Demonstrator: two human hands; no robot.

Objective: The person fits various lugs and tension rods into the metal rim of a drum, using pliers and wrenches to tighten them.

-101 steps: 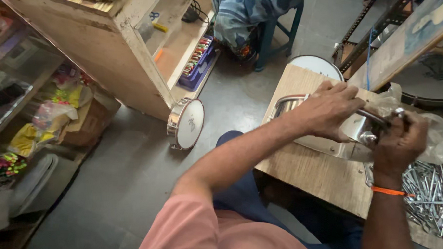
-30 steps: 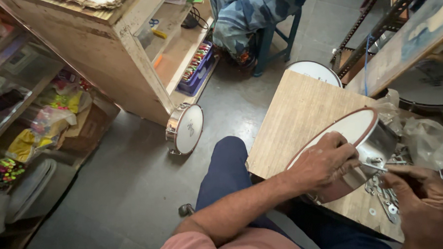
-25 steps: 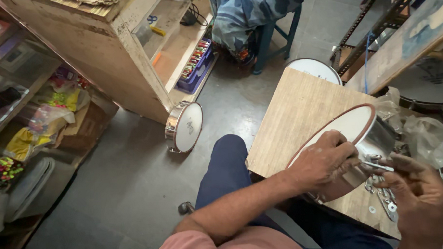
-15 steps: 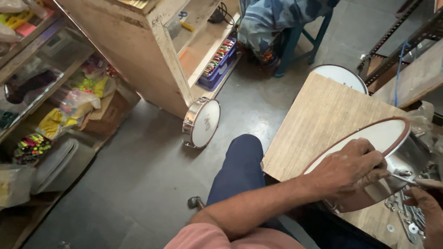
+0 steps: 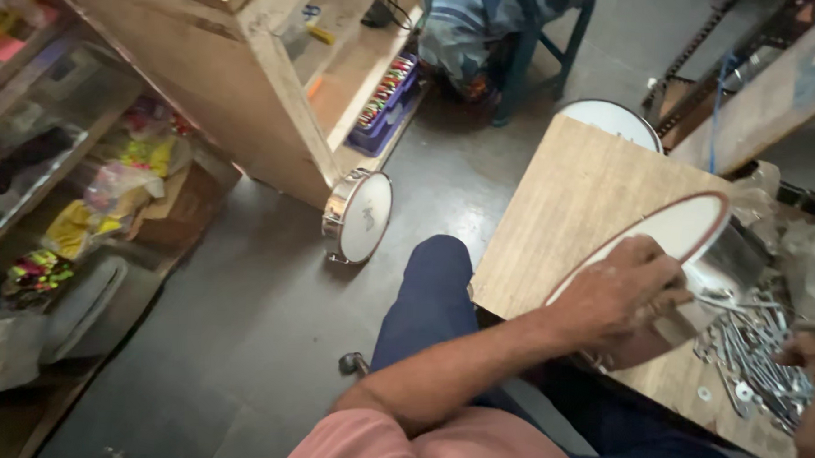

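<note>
A small drum [image 5: 674,231] with a white head, brown rim and shiny metal shell lies tilted on the wooden table [image 5: 571,194]. My left hand [image 5: 617,295] grips its near rim and shell. Just right of the drum is a pile of metal tension rods and washers [image 5: 751,354]. My right hand [image 5: 814,361] shows only partly at the right edge, resting at that pile. Its fingers are cut off by the frame edge, so its grip is unclear.
A second small drum [image 5: 363,216] leans against a wooden cabinet [image 5: 268,80] on the floor. Another white drum head [image 5: 610,120] stands behind the table. A person in blue [image 5: 487,24] sits at the back. Shelves of packaged goods [image 5: 83,200] line the left. Crumpled plastic [image 5: 808,257] lies by the rods.
The drum has been tipped up onto its edge with my left hand holding it. My right hand has dropped from the drum's shell to the pile of rods. The view shifted right.
</note>
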